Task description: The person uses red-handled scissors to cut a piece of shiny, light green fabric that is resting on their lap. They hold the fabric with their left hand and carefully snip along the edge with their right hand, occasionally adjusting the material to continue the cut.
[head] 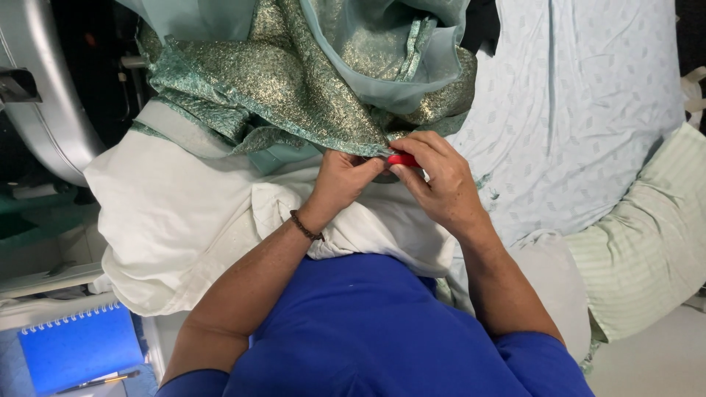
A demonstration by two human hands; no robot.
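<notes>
My left hand [340,180] pinches the green shimmery cloth's [294,95] edge; my right hand [434,180] grips a small red cutter [402,159], trimming threads; next needs care.

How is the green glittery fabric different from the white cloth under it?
The glittery fabric is teal-green with a gold metallic sheen; the white cloth is plain and matte. The glittery fabric lies bunched on top, at the far side; the white cloth lies beneath, nearer the person. The left hand pinches the glittery fabric's edge and the right hand holds a small red tool at it; the white cloth is only under the wrists. Both are crumpled and soft.
</notes>
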